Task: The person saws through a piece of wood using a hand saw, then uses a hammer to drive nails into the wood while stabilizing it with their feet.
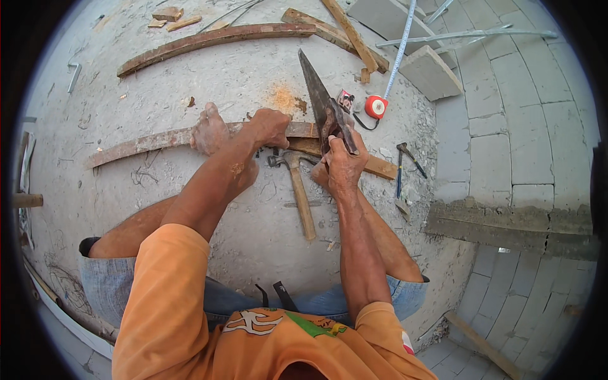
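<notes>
My right hand (344, 159) is closed round the handle of a dark handsaw (315, 85), its blade raised and pointing toward the upper left. My left hand (271, 130) grips a long weathered wooden batten (145, 145), with a shorter plank (377, 166) beside it at the right. My bare left foot (210, 132) rests on the batten, and part of my other foot is behind my right hand. A wooden-handled claw hammer (299, 194) lies just below the hands. A red tape measure (375, 106) with its blade extended lies beside the saw, near sawdust (284, 97).
Boards (216, 42), concrete panels (430, 71) and metal strips (465, 32) lie at the top. A blue pencil-like stick (399, 174) and a small dark tool (413, 160) lie at right, near a block wall (529, 142) with a rough mortar band.
</notes>
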Demonstrator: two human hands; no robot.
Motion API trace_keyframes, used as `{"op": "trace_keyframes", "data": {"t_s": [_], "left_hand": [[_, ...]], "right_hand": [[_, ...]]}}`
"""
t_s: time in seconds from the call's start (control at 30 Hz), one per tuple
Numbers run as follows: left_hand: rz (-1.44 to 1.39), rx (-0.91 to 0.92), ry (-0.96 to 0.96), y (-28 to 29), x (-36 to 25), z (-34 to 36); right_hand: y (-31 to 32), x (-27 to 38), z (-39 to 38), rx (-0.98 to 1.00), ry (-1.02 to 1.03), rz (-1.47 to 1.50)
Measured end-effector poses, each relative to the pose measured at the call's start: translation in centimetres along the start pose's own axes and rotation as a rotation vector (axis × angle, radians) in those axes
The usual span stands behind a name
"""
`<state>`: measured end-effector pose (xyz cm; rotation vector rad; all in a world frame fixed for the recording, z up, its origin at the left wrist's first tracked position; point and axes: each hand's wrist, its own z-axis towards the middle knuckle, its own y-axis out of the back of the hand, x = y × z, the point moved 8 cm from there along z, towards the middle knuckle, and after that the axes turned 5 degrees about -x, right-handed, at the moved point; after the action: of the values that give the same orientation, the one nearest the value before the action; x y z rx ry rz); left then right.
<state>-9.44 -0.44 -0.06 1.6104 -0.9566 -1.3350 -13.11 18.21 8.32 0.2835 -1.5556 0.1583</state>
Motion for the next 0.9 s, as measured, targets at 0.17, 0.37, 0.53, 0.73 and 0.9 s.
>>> {"op": "trace_keyframes", "data": {"t_s": [0.17,0.37,0.53,0.73,0.9], "left_hand": [[0.015,-0.092,0.028,-1.0,1.0,0.4],[0.013,-0.068,0.021,-0.9,0.6,0.4],[0.024,-0.056,0.045,-1.0,0.7,0.4],[0.007,-0.062,0.052,-1.0,1.0,0.2],[-0.004,-0.086,0.028,-0.5,0.6,0.1]], "right_hand": [[-1.5,-2.1,1.3,0.035,-0.041,0.016],[-1.6,-2.6,2.1,0.042,-0.1,-0.033],[-1.2,-2.1,1.7,0.006,0.0,-0.069],[-1.8,0.1,1.1,-0.068,-0.077,0.039],[-2.4,0.3,3.5,-0.086,-0.026,0.041]]}}
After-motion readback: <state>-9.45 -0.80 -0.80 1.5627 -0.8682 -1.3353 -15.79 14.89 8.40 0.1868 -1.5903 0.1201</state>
